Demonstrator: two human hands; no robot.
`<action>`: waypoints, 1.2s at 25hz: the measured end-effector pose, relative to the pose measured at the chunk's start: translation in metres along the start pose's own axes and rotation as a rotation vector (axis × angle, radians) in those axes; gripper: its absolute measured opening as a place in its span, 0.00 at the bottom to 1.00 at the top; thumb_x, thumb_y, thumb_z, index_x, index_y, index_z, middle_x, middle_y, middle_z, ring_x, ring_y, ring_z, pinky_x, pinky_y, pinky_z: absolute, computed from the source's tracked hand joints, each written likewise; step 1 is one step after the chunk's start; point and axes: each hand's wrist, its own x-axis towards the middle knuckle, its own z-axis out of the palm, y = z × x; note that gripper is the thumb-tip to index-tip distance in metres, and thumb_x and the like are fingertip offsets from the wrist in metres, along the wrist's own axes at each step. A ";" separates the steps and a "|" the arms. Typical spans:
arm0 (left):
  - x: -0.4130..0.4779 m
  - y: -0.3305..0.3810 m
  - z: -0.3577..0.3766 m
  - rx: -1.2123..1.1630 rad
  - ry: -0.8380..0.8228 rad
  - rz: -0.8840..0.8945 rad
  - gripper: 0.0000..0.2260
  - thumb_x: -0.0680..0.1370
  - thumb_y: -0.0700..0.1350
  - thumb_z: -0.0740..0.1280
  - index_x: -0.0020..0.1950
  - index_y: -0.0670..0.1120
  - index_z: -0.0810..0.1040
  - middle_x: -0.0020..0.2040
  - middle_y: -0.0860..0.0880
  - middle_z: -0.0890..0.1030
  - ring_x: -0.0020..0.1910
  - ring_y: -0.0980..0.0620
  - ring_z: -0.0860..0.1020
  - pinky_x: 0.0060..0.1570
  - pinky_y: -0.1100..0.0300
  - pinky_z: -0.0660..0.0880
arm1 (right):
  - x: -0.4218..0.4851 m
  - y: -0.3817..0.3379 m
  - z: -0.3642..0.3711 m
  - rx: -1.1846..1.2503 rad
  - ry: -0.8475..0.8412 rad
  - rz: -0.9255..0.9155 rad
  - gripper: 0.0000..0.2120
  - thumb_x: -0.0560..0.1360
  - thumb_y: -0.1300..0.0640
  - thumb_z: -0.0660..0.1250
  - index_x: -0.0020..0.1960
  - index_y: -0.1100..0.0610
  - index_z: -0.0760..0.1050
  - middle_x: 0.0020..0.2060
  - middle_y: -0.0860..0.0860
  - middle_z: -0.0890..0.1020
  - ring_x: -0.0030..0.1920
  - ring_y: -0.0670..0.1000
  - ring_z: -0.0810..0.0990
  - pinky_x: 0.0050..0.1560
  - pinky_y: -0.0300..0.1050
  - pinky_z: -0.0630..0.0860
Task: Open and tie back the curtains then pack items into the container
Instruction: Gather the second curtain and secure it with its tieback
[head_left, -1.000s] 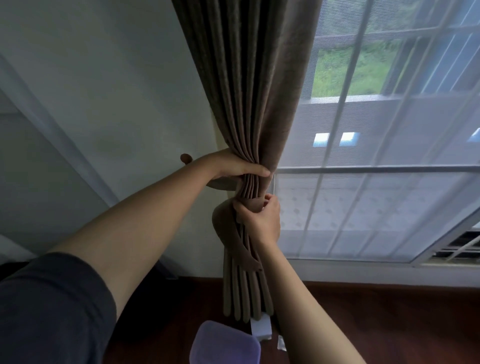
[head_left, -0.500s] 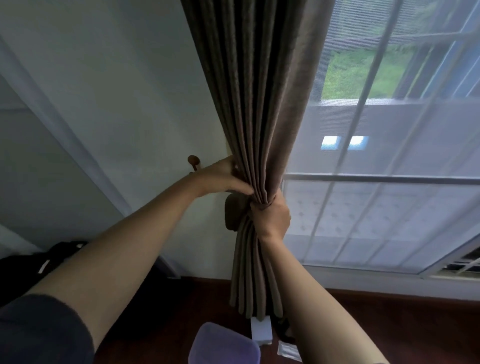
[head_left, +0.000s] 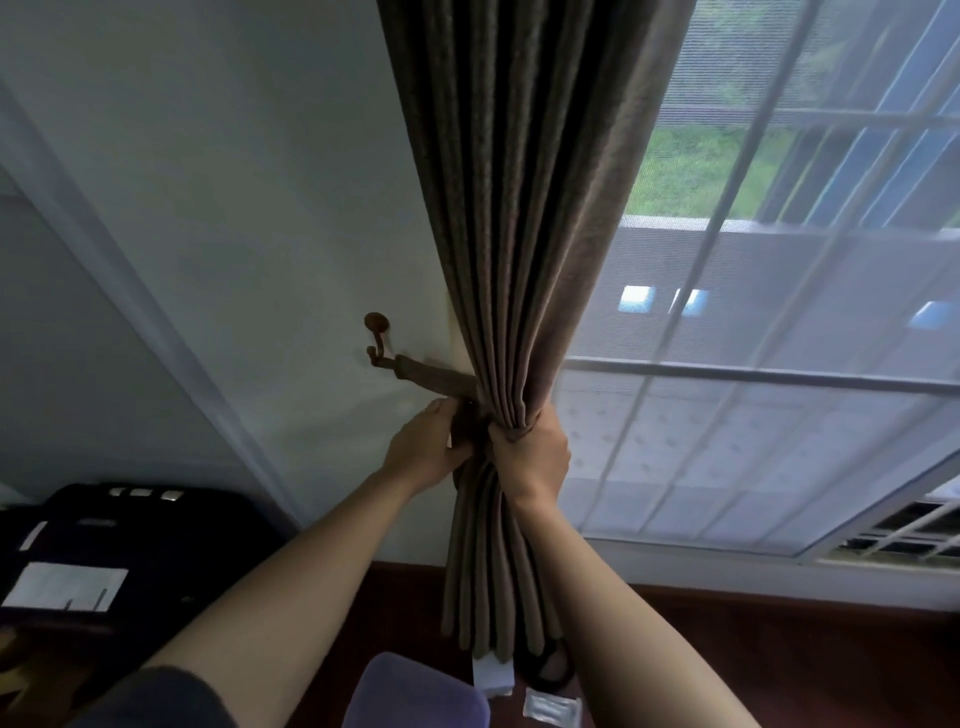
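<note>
Brown curtain (head_left: 519, 208) gathered into tight bundle at left edge of window (head_left: 779, 441), against wall. Right hand (head_left: 530, 457) clamped round bundle at narrowest point, fingers wrapped over front folds. Left hand (head_left: 423, 452) just beside it, fingers curled on tieback strap (head_left: 431, 375) at bundle's left side. Strap runs up-left to wall hook (head_left: 378, 338). Purple container (head_left: 415, 696) at bottom edge of view, below curtain hem; small white packet (head_left: 551, 709) beside it on floor.
</note>
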 end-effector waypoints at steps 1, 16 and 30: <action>0.001 0.000 -0.002 0.099 0.022 0.023 0.15 0.77 0.46 0.64 0.63 0.46 0.73 0.60 0.46 0.77 0.55 0.44 0.75 0.49 0.53 0.72 | -0.001 0.000 0.000 0.006 0.002 -0.007 0.15 0.70 0.52 0.69 0.55 0.52 0.74 0.48 0.53 0.82 0.50 0.58 0.79 0.42 0.41 0.65; 0.019 0.054 -0.054 -0.147 0.142 0.105 0.03 0.75 0.34 0.64 0.45 0.37 0.78 0.40 0.40 0.80 0.35 0.49 0.77 0.40 0.54 0.74 | -0.012 0.012 -0.007 0.108 -0.103 -0.112 0.13 0.70 0.53 0.71 0.52 0.53 0.74 0.44 0.49 0.80 0.46 0.53 0.79 0.42 0.42 0.69; 0.000 0.024 -0.028 -0.283 -0.280 0.182 0.27 0.63 0.48 0.79 0.60 0.53 0.77 0.57 0.56 0.77 0.59 0.57 0.74 0.61 0.61 0.71 | 0.001 0.040 -0.053 0.161 -0.580 -0.166 0.30 0.64 0.62 0.59 0.66 0.51 0.73 0.54 0.43 0.74 0.61 0.41 0.73 0.58 0.28 0.68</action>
